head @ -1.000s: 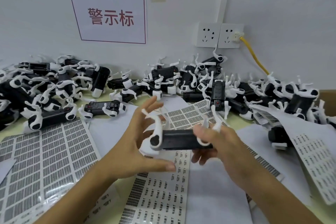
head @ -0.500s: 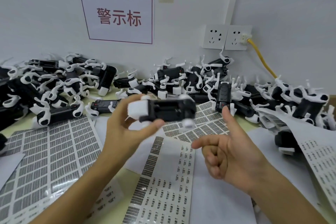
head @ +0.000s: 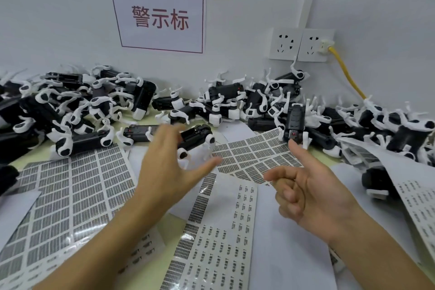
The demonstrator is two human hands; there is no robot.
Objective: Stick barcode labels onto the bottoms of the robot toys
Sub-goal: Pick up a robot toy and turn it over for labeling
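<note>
Robot toys (head: 235,101) are heaped along the far edge of the worktop (head: 173,221) against the wall, black bodies and white legs tangled together, presumably so that each one can be drawn out, labelled and put back within arm's reach. One black-and-white robot toy (head: 196,138) lies apart from the heap, just in front of it on the near side, resting on its side with its white legs pointing toward the person and its dark body turned up. The left hand (head: 169,167) hangs just over it with fingers spread and thumb stretched out to the right. The blur makes it hard to tell whether the fingertips touch the toy, but nothing is gripped, so I judge this to be either a release or a reach. The right hand (head: 306,193) is near and to the right of that toy, well apart from it, holding nothing, with the thumb up, the forefinger pointing left and the other fingers loosely curled. It looks ready to peel the next label.

Barcode label sheets (head: 61,198) are fanned out flat across the near worktop, under and between both hands, likely so a label can be picked off without hunting. A partly used sheet (head: 219,238) lies between the forearms, another sheet (head: 251,155) beyond the right thumb. Another toy (head: 294,122) lies on its back just past that sheet, its dark underside up.

On the wall hang a red-lettered sign (head: 160,16) and twin sockets (head: 301,45), with a yellow cable (head: 346,73) plugged in.
</note>
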